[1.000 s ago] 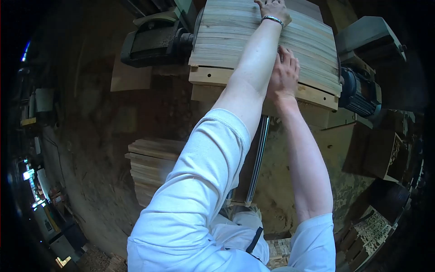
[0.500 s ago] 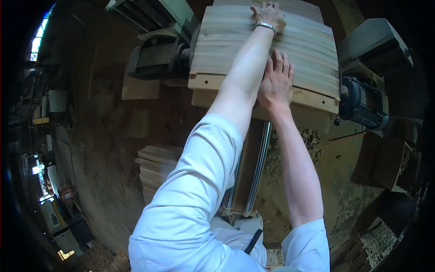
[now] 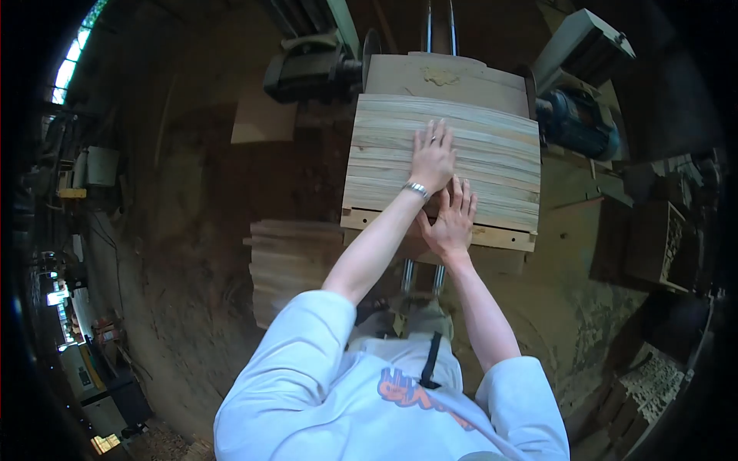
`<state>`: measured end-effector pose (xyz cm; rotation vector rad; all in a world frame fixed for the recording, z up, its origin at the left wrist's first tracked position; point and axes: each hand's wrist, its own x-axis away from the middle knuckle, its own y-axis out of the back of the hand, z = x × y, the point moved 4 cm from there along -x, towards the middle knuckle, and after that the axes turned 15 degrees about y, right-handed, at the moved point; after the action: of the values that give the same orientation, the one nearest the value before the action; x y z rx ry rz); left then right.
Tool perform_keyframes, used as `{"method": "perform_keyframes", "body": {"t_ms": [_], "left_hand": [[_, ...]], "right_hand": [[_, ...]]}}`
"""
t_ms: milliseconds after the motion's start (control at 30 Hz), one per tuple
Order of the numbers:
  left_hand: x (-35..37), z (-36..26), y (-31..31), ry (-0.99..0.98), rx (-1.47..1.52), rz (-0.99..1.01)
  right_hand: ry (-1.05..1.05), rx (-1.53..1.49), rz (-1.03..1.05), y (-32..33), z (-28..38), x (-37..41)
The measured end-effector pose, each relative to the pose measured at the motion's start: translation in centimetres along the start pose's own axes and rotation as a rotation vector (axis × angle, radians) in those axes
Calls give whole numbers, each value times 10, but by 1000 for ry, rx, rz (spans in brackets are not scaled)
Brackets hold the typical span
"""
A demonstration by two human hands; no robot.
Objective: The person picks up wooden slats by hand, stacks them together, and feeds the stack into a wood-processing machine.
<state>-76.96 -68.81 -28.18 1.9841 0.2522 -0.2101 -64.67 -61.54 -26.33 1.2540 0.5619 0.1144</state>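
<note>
wooden strips [image 3: 488, 157], long axes left-to-right

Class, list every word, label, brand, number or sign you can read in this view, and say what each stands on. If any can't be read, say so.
No text can be read with certainty.
Orange-and-blue print on the shirt: letter-like, but creased and too blurred to read.
Boards: no lettering visible.
Blue motor: no readable label.
</note>
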Motion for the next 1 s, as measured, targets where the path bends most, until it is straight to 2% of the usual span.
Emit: {"method": "perform_keyframes", "body": {"t_ms": [133, 200, 267, 333, 400, 467, 567, 633, 700, 733, 800, 833, 900, 933, 1000], "left_hand": [[147, 50, 62, 121, -13, 8], [216, 90, 88, 213, -99, -87], [252, 119, 110, 371, -50, -264], [277, 140, 127, 820, 181, 16], [292, 147, 136, 685, 293, 21], [313, 151, 142, 739, 437, 11], [336, 153, 144, 801, 367, 71], [340, 156, 143, 799, 451, 9], [321, 144, 157, 800, 424, 30], [305, 142, 160, 790, 403, 47], [277, 155, 143, 776, 390, 30], [259, 159, 134, 753, 391, 8], [232, 147, 142, 793, 264, 68], [225, 143, 143, 831, 139, 130], [217, 149, 135, 853, 138, 116]], "right_hand": [[-37, -18, 26, 7, 34, 75], [-41, -22, -6, 17, 54, 107], [-37, -23, 15, 22, 63, 130], [-34, -27, 15, 24, 71, 150], [-32, -27, 26, 26, 76, 168], [-13, -38, 23, 30, 86, 186], [18, -144, 35, 44, 91, 208], [71, -289, 68, 62, 76, 212], [-18, -344, -61, 69, 13, 215], [-96, -174, -240, 81, -24, 204], [-419, -73, -288, 93, -97, 187], [-423, -77, -290, 97, -113, 173], [-672, -349, 69, 92, -138, 158], [-674, -354, 75, 94, -142, 151], [-742, -453, 154, 91, -140, 138]]}}
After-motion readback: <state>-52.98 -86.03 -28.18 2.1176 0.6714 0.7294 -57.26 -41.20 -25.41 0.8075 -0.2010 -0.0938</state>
